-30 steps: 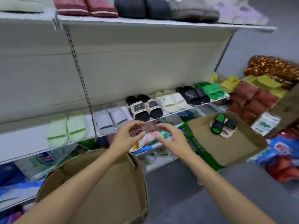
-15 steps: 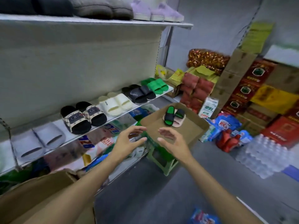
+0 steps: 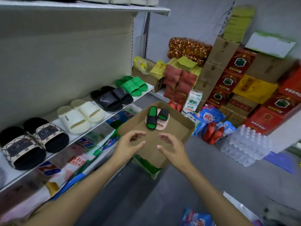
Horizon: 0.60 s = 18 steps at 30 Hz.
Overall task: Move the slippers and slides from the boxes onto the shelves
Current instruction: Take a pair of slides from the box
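Inside cardboard box [image 3: 187, 128], black-green slides [image 3: 152, 118] atop pink pair [image 3: 162, 124], both hands' fingers [image 3: 138, 133] loosely spread, empty

**Stockroom corner, grey walls and floor**

Grey floor [image 3: 203, 185] underfoot, pale grey wall [image 3: 187, 18] behind. Stacked brown and red cartons [image 3: 231, 79] along the right, wrapped water bottles [image 3: 246, 147] in front. Yellow paper bundles [image 3: 187, 62] and a glittery gold sack [image 3: 187, 48] in the corner.
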{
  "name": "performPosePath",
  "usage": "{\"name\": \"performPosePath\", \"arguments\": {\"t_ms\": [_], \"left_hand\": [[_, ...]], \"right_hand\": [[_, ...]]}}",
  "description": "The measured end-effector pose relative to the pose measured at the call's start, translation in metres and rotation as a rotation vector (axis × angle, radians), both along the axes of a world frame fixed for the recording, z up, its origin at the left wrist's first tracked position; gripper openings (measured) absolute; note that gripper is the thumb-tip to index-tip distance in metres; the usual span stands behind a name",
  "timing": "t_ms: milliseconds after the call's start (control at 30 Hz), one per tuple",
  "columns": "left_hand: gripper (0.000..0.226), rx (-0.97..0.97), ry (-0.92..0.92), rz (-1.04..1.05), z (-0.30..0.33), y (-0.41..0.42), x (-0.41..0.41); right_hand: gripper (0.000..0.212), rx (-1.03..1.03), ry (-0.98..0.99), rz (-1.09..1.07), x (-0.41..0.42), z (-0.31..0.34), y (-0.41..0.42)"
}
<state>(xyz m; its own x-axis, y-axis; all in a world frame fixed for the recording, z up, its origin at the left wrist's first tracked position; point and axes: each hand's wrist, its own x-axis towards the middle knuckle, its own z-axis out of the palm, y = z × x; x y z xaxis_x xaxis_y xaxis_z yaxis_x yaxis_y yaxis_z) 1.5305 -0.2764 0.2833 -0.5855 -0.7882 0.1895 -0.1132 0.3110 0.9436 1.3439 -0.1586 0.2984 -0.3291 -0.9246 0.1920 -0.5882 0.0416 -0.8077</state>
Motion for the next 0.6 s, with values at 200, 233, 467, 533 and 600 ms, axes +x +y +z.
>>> {"name": "performPosePath", "arguments": {"t_ms": [200, 233, 467, 533, 600], "left_hand": [[0.029, 0.047, -0.124, -0.024, -0.026, -0.034, -0.081], [0.029, 0.056, -0.144, -0.028, -0.031, -0.040, -0.096], [0.030, 0.126, -0.277, 0.031, -0.080, -0.095, -0.182], [0.032, 0.166, -0.334, 0.012, -0.100, -0.117, -0.200], [0.036, 0.210, -0.391, -0.017, -0.121, -0.143, -0.218]], "right_hand": [[0.040, 0.055, -0.035, 0.015, -0.082, -0.040, -0.037], [0.039, 0.069, -0.045, 0.016, -0.097, -0.047, -0.044], [0.039, 0.253, -0.137, -0.044, -0.186, -0.108, -0.104], [0.039, 0.334, -0.190, -0.091, -0.202, -0.127, -0.125], [0.041, 0.401, -0.252, -0.129, -0.217, -0.144, -0.149]]}}
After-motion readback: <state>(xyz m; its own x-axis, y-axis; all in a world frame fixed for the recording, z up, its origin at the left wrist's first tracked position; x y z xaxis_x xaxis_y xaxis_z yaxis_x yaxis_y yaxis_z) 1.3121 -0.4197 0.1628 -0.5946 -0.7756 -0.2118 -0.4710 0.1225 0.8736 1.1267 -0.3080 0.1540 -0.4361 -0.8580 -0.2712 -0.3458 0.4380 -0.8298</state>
